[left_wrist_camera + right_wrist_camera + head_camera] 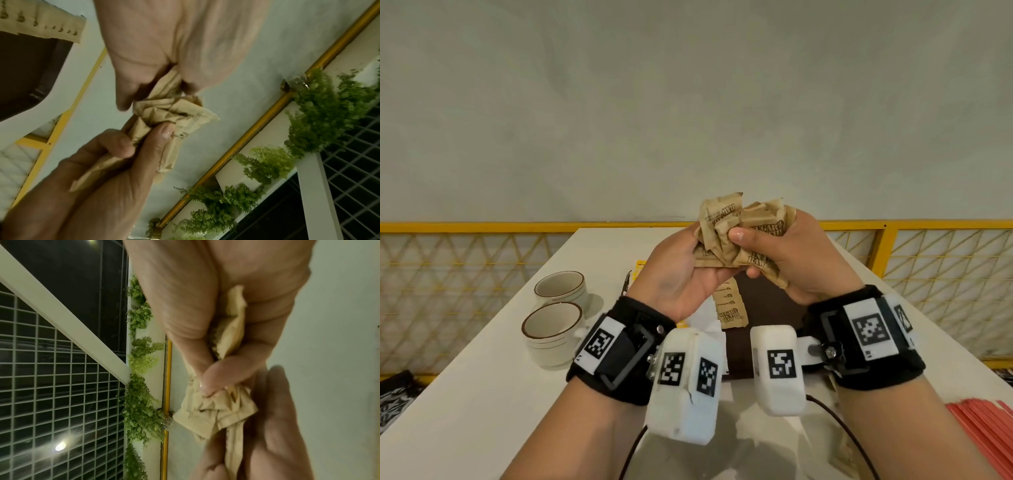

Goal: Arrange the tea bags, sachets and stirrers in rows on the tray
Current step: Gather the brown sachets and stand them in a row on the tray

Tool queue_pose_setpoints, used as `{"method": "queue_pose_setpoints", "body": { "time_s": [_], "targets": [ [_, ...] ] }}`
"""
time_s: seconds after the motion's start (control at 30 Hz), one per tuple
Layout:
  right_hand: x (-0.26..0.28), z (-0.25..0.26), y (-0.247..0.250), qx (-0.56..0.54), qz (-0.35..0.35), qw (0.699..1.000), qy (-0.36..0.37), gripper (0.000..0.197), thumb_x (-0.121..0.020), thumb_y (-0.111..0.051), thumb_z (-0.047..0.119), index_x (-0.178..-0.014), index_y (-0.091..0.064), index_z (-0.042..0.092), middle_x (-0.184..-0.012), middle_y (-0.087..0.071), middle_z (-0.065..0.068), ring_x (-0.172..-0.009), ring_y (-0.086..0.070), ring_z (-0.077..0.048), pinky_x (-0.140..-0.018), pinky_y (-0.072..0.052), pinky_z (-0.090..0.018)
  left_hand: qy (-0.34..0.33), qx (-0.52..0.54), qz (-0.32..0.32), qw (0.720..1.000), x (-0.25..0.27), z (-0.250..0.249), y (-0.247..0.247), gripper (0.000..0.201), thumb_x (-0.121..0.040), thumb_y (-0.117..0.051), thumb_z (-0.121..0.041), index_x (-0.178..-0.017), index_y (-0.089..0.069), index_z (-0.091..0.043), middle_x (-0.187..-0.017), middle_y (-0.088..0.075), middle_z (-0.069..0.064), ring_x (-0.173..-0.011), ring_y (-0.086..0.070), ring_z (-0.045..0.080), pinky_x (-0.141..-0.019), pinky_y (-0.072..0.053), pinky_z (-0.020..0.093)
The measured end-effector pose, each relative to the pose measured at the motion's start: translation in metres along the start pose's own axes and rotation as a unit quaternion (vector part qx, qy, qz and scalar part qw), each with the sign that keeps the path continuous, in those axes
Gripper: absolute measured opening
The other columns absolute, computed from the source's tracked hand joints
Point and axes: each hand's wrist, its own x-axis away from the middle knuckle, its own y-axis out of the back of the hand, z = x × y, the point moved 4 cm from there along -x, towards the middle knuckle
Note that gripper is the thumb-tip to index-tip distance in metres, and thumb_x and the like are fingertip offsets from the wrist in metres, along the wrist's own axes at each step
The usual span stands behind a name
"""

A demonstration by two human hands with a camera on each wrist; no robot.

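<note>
two cups left, hands hiding tray

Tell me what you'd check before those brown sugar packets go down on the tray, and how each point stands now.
1. Bunch of brown sachets held by both left hand and right hand: ok.
2. Sachets flat and separated: not ok, crumpled together.
3. Bare space on the dark tray: ok.
4. Existing sachet row to align with: ok.
5. Tea bags placed: cannot tell.
6. Red stirrers on the tray: not ok.
</note>
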Motion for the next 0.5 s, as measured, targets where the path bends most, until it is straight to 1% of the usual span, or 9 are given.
{"method": "queue_pose_setpoints", "body": {
  "time_s": [0.07, 0.13, 0.17, 0.23, 0.27, 0.3, 0.4, 0.43, 0.5],
  "targets": [
    [0.000, 0.002, 0.002, 0.011, 0.000, 1.000, 0.000, 0.019, -0.084, -0.066, 0.000, -0.103, -0.064, -0.005, -0.090, -0.073, -0.010, -0.067, -0.068, -0.016, -0.042, -0.047, -0.021, -0.011, 0.017, -0.065, 0.998, -0.003, -0.002, 0.010, 0.045, -0.103, -0.028, -0.026, -0.126, -0.054, 0.003, -0.119, -0.064, 0.021, -0.105, -0.064, 0.031, -0.086, -0.056, 0.040],
    [0.001, 0.003, 0.006, 0.024, 0.001, 1.000, 0.002, 0.016, -0.084, -0.065, 0.000, -0.100, -0.065, 0.000, -0.088, -0.074, -0.007, -0.065, -0.068, -0.014, -0.041, -0.047, -0.020, -0.035, 0.040, -0.116, 0.992, -0.005, -0.007, 0.023, 0.048, -0.105, -0.025, -0.032, -0.124, -0.055, 0.001, -0.109, -0.068, 0.022, -0.096, -0.068, 0.033, -0.080, -0.058, 0.046],
    [0.001, 0.004, 0.009, 0.035, 0.001, 0.999, 0.002, 0.015, -0.084, -0.065, 0.000, -0.099, -0.065, 0.001, -0.088, -0.074, -0.006, -0.064, -0.068, -0.013, -0.041, -0.047, -0.020, -0.048, 0.044, -0.123, 0.990, -0.005, -0.010, 0.028, 0.045, -0.104, -0.027, -0.033, -0.121, -0.056, -0.003, -0.102, -0.069, 0.021, -0.090, -0.069, 0.032, -0.076, -0.058, 0.048],
    [0.001, 0.005, 0.013, 0.050, -0.001, 0.999, 0.001, 0.016, -0.084, -0.066, 0.000, -0.100, -0.066, 0.002, -0.088, -0.074, -0.006, -0.063, -0.067, -0.011, -0.041, -0.047, -0.020, -0.061, 0.040, -0.129, 0.989, -0.002, -0.018, 0.033, 0.035, -0.102, -0.036, -0.033, -0.116, -0.056, -0.008, -0.083, -0.067, 0.011, -0.075, -0.069, 0.025, -0.072, -0.059, 0.046],
    [0.001, 0.005, 0.015, 0.053, -0.003, 0.999, 0.001, 0.016, -0.084, -0.066, 0.000, -0.100, -0.066, 0.001, -0.088, -0.074, -0.007, -0.064, -0.067, -0.011, -0.041, -0.047, -0.020, -0.061, 0.031, -0.130, 0.989, 0.000, -0.021, 0.036, 0.031, -0.101, -0.040, -0.032, -0.113, -0.057, -0.008, -0.076, -0.062, 0.008, -0.068, -0.066, 0.021, -0.069, -0.060, 0.041],
    [0.001, 0.005, 0.017, 0.057, -0.004, 0.998, 0.000, 0.016, -0.083, -0.067, 0.000, -0.099, -0.066, 0.002, -0.089, -0.074, -0.008, -0.064, -0.067, -0.012, -0.041, -0.047, -0.021, -0.061, 0.014, -0.130, 0.990, 0.002, -0.024, 0.038, 0.029, -0.099, -0.044, -0.030, -0.112, -0.057, -0.008, -0.074, -0.059, 0.006, -0.065, -0.064, 0.018, -0.066, -0.059, 0.036],
    [0.002, 0.005, 0.017, 0.086, 0.012, 0.996, -0.007, 0.013, -0.082, -0.068, -0.001, -0.092, -0.066, 0.008, -0.085, -0.073, -0.008, -0.061, -0.066, -0.012, -0.040, -0.047, -0.021, -0.071, -0.100, -0.114, 0.986, 0.006, -0.029, 0.038, 0.032, -0.090, -0.056, -0.029, -0.111, -0.060, -0.006, -0.074, -0.062, 0.005, -0.064, -0.060, 0.013, -0.060, -0.054, 0.023],
    [0.003, 0.004, 0.015, 0.098, 0.023, 0.995, -0.009, 0.014, -0.082, -0.068, -0.001, -0.090, -0.066, 0.010, -0.083, -0.073, -0.007, -0.061, -0.066, -0.013, -0.040, -0.047, -0.022, -0.074, -0.140, -0.099, 0.982, 0.008, -0.029, 0.035, 0.033, -0.084, -0.060, -0.029, -0.108, -0.062, -0.005, -0.074, -0.064, 0.005, -0.065, -0.059, 0.013, -0.059, -0.052, 0.022],
    [0.003, 0.001, 0.008, 0.113, 0.046, 0.992, -0.011, 0.015, -0.082, -0.068, -0.002, -0.090, -0.066, 0.010, -0.082, -0.073, -0.007, -0.063, -0.067, -0.014, -0.041, -0.047, -0.022, -0.081, -0.201, -0.067, 0.974, 0.008, -0.026, 0.030, 0.034, -0.075, -0.065, -0.025, -0.102, -0.065, -0.004, -0.078, -0.066, 0.008, -0.070, -0.060, 0.017, -0.063, -0.050, 0.025]
  ]
}}
